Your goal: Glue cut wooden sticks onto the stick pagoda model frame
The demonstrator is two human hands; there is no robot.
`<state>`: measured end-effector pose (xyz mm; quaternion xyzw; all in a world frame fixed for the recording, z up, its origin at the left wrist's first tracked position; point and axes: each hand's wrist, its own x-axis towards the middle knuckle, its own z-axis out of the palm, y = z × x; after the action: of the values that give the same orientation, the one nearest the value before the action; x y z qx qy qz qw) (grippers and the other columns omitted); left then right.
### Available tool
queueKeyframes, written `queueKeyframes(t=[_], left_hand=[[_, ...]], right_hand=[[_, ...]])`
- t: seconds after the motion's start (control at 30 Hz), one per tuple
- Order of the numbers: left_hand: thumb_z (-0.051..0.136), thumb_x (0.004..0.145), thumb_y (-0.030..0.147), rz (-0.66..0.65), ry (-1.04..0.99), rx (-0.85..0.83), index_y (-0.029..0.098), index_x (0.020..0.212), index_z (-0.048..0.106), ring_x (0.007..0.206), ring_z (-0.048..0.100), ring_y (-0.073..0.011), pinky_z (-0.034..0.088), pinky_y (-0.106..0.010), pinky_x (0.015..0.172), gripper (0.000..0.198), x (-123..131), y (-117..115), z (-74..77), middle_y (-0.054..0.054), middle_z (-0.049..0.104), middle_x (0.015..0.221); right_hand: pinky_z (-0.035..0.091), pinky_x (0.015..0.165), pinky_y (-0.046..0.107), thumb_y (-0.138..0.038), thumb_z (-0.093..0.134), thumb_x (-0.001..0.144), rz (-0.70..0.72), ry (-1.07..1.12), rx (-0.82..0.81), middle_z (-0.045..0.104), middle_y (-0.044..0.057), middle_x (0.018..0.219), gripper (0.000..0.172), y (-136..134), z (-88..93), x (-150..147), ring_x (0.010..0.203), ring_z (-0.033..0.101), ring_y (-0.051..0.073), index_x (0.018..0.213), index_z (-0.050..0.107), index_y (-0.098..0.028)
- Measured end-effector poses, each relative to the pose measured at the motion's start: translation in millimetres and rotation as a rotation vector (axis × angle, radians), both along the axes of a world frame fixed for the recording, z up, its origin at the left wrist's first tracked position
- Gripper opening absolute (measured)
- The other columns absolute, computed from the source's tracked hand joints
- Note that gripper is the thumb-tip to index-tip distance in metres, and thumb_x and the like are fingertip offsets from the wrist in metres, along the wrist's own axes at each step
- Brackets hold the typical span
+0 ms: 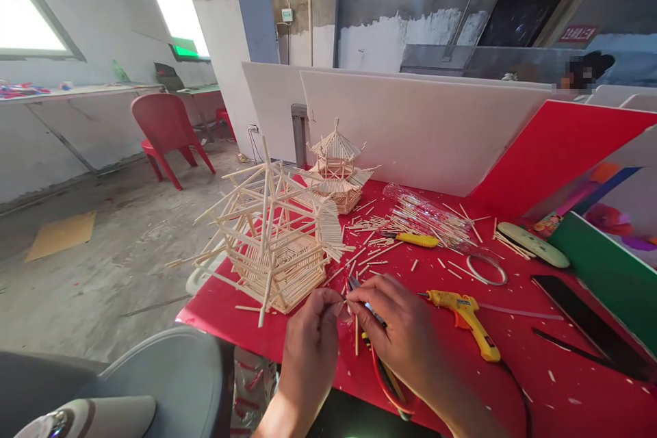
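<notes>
Bare arms [290, 407] come up from the bottom edge. The left hand [315, 328] and the right hand [393, 311] meet over the front of a red table [441, 390]. On both hands, the fingertips are pinched closed, right beside each other. I cannot tell what tiny thing, if any, they hold. A big stick house [295, 256] sits just past the left hand, on the table's left side. A small stick house [336, 181] stands behind it. Red-handled pliers [380, 369] poke out under the right hand, and a yellow glue gun [459, 304] lies to its right.
</notes>
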<state>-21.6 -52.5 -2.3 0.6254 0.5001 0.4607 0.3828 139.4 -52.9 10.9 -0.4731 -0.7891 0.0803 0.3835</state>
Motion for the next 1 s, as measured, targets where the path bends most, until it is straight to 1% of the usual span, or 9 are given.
queueKeyframes(t=[0.17,0.27,0.37,0.53,0.67,0.8,0.9,0.97,1.0], left_hand=[[0.052,0.093,0.026,-0.063,-0.046,-0.033,0.019,0.099,0.067,0.058,0.057,-0.014,0.048,-0.024,0.061,0.018,-0.9,2.1,1.6,-0.002,0.068,0.073],[0.051,0.093,0.024,-0.106,0.055,0.072,0.019,0.087,0.07,0.066,0.062,-0.016,0.047,-0.024,0.064,0.02,-1.6,4.9,6.4,-0.004,0.068,0.072],[0.051,0.094,0.022,-0.1,0.111,0.125,0.018,0.082,0.068,0.062,0.059,-0.0139,0.044,-0.023,0.06,0.021,-0.9,6.3,9.0,-0.002,0.066,0.069],[0.053,0.092,0.021,-0.034,0.071,0.127,0.017,0.078,0.066,0.056,0.054,-0.0122,0.04,-0.021,0.053,0.019,6.2,3.3,7.2,-0.001,0.063,0.064],[0.053,0.092,0.022,0.026,-0.023,0.129,0.017,0.079,0.067,0.055,0.053,-0.0118,0.04,-0.021,0.052,0.02,10.2,1.5,4.9,0.0,0.062,0.064],[0.055,0.093,0.026,0.034,-0.128,0.091,0.017,0.085,0.069,0.057,0.054,-0.0125,0.044,-0.022,0.055,0.019,6.8,3.6,2.1,-0.001,0.062,0.068],[0.056,0.093,0.029,-0.004,-0.169,0.032,0.018,0.081,0.068,0.054,0.05,-0.0116,0.041,-0.022,0.053,0.02,3.7,5.2,1.8,0.001,0.057,0.062],[0.057,0.093,0.031,-0.04,-0.192,-0.011,0.017,0.076,0.067,0.052,0.048,-0.0108,0.039,-0.022,0.052,0.024,3.5,5.5,2.8,0.002,0.054,0.059],[0.058,0.092,0.032,-0.063,-0.218,-0.043,0.017,0.074,0.066,0.052,0.047,-0.0102,0.039,-0.022,0.052,0.025,4.0,5.5,3.6,0.001,0.055,0.06]], right_hand=[[0.044,0.073,0.031,-0.022,0.043,0.101,0.018,-0.041,-0.077,0.059,0.004,0.088,0.015,2.0,-3.3,3.3,0.082,0.056,0.018,0.092,0.055,-0.022],[0.043,0.072,0.031,-0.016,0.042,0.099,-0.001,-0.076,-0.103,0.057,0.003,0.089,0.015,2.1,-3.3,4.7,0.082,0.054,0.018,0.091,0.052,-0.022],[0.042,0.071,0.031,-0.01,0.043,0.095,-0.012,-0.112,-0.082,0.056,0.003,0.09,0.014,1.9,-1.8,3.3,0.083,0.053,0.018,0.092,0.05,-0.022],[0.043,0.071,0.032,-0.006,0.044,0.092,-0.089,-0.118,0.071,0.057,0.006,0.092,0.017,-1.0,-4.9,-7.5,0.084,0.053,0.02,0.097,0.052,-0.021],[0.046,0.074,0.033,-0.01,0.046,0.095,-0.153,-0.032,0.188,0.06,0.008,0.096,0.023,-10.1,-15.3,-16.7,0.085,0.056,0.02,0.114,0.055,-0.02],[0.049,0.072,0.034,-0.012,0.047,0.095,-0.05,-0.011,0.192,0.063,0.01,0.098,0.045,-20.6,-19.6,-16.5,0.086,0.058,0.021,0.139,0.048,-0.02],[0.046,0.066,0.032,-0.012,0.058,0.091,-0.014,0.108,0.171,0.062,0.004,0.079,0.021,-21.7,-12.0,-8.5,0.073,0.056,0.018,0.107,0.065,-0.023],[0.044,0.063,0.031,-0.014,0.06,0.09,-0.04,0.202,0.136,0.057,0.001,0.069,0.011,-17.6,-2.4,-1.2,0.066,0.053,0.016,0.085,0.062,-0.023],[0.045,0.063,0.031,-0.016,0.06,0.091,-0.056,0.234,0.107,0.058,0.001,0.071,0.009,-14.1,2.9,2.2,0.067,0.054,0.016,0.086,0.062,-0.023]])
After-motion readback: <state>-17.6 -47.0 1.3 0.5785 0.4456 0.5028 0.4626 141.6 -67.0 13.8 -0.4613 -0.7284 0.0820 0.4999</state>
